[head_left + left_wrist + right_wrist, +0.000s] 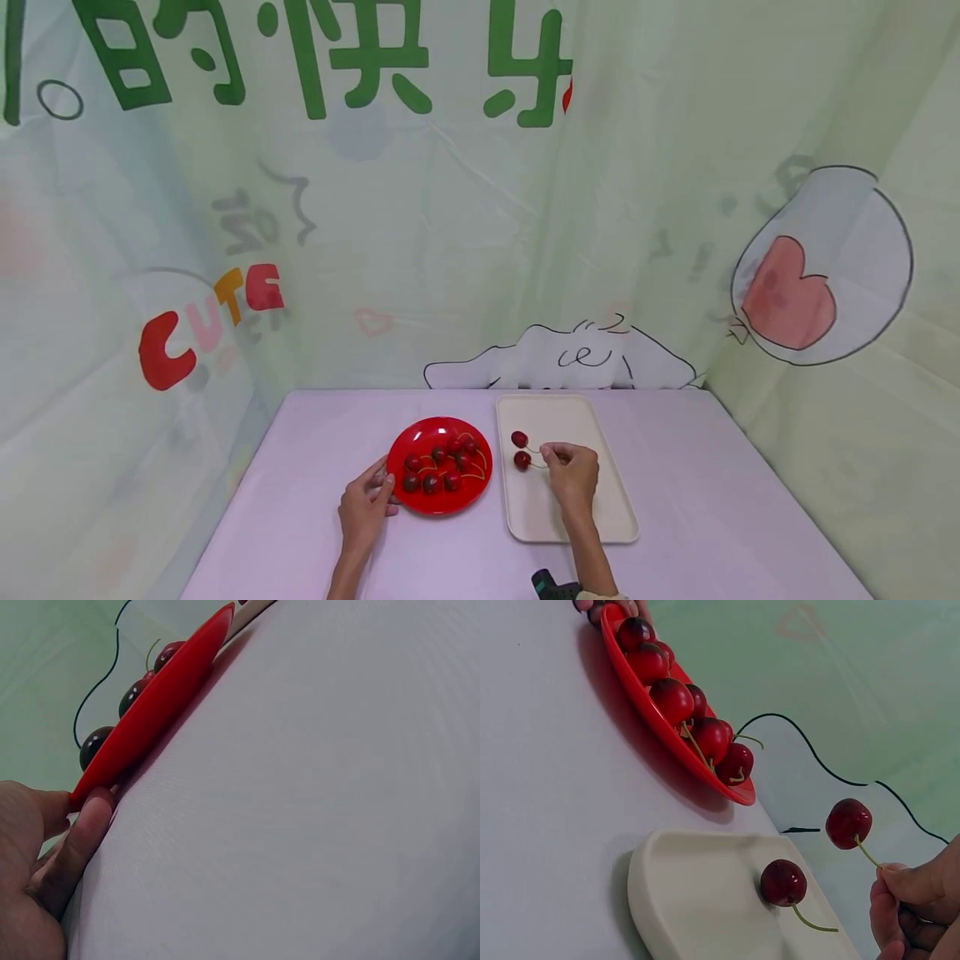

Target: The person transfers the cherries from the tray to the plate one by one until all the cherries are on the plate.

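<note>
At the plate's left side, my left hand [364, 506] grips the rim of a red plate [161, 705], thumb on the edge and a finger beneath it. Several dark red cherries [671, 700] with green stems lie in the plate. Over the cream tray [547, 521], my right hand [576, 477] pinches a cherry [848, 823] by its stem between thumb and finger. That cherry hangs off to the left of the fingertips. Another cherry [783, 883] lies in the tray, its stem pointing toward the hand. The lower fingers of the right hand are curled.
The plate and tray stand side by side on a pale lilac table [697, 500], a narrow gap between them. A printed curtain [465, 250] hangs behind the table and along both sides. A dark device [553, 585] sits by the right wrist.
</note>
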{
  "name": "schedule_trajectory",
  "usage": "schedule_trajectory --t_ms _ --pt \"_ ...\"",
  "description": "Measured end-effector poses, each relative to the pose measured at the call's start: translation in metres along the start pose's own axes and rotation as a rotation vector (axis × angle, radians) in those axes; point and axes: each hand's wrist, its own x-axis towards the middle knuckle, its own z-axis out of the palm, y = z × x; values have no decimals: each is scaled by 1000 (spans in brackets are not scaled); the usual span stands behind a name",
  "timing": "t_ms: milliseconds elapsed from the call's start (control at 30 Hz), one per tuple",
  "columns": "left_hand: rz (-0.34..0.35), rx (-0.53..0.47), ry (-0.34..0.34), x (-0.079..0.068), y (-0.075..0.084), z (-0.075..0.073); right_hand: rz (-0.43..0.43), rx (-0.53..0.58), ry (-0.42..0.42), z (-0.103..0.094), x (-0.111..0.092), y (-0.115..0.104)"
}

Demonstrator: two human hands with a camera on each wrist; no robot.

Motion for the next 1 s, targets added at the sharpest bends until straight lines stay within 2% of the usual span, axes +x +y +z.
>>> schedule_trajectory --t_ms 333,1000 --pt "11 -7 5 1 0 -1 -34 -1 -17 12 2 -6" --pt "49 -30 4 0 2 -3 -17 14 -45 33 5 -16"
